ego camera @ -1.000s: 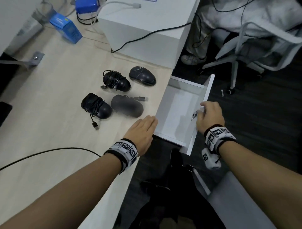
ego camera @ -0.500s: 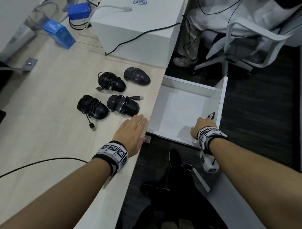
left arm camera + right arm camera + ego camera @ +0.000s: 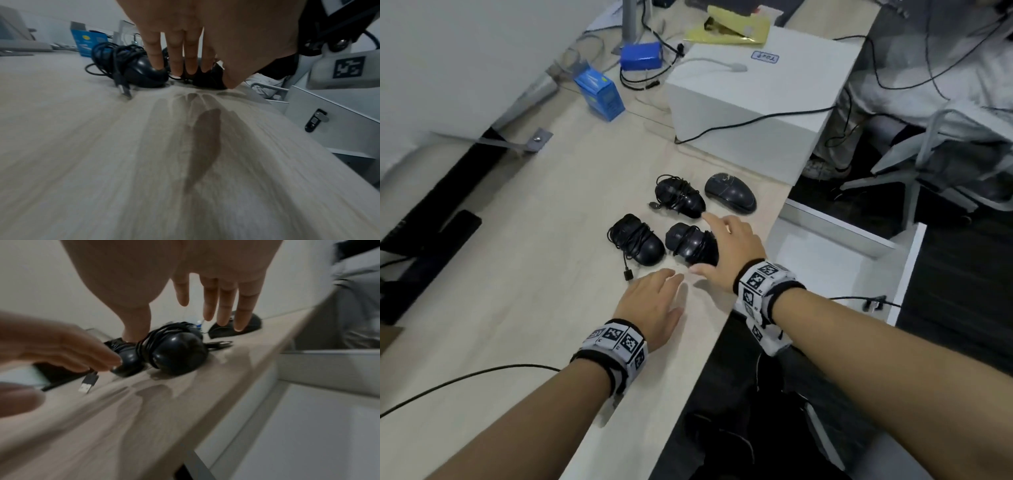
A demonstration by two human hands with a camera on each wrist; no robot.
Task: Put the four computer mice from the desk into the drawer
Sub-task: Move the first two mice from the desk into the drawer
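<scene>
1. Counting four black mice on the desk (image 3: pixel 517 274); none lies in the open white drawer (image 3: pixel 825 267), so every transfer is judged outstanding.
2. Left hand (image 3: pixel 654 305): flat, fingers straight, holding nothing, near the cord-wrapped mouse (image 3: pixel 635 240) ahead of it.
3. Right hand (image 3: pixel 726 250): spread over the second wrapped mouse (image 3: pixel 690 243), not yet gripping; drawer lies to its right.
4. Beyond its fingertips: a third wrapped mouse (image 3: pixel 679 197) and a bare mouse (image 3: pixel 730 193).

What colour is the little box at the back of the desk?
Blue box, clearest in the head view.

Four mice (image 3: pixel 690 243) on desk (image 3: pixel 517 274)
</scene>
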